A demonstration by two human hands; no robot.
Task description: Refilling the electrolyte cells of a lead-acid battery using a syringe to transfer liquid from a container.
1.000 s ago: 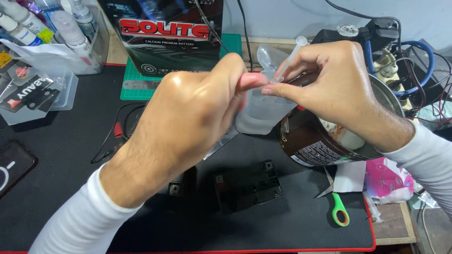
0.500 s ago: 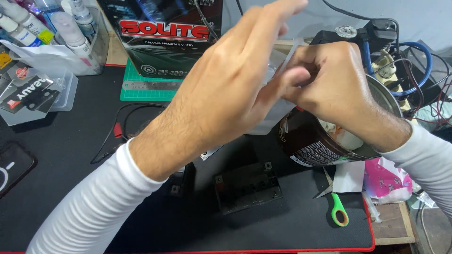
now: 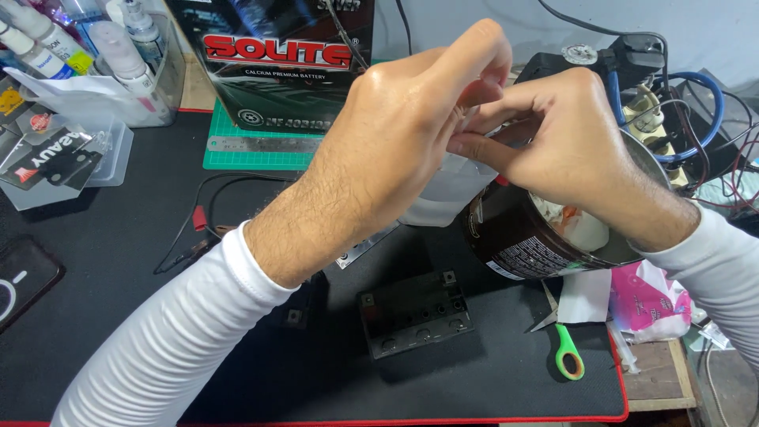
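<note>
Mid-frame, left hand (image 3: 403,150) and right hand (image 3: 553,150) both pinch the translucent plastic bottle (image 3: 443,198) top; small black battery (image 3: 415,312) below sits untouched, filling not started.

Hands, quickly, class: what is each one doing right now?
Left hand: fingers closed at the top of the translucent plastic bottle.
Right hand: pinching the same bottle's top; exact grip hidden.
</note>
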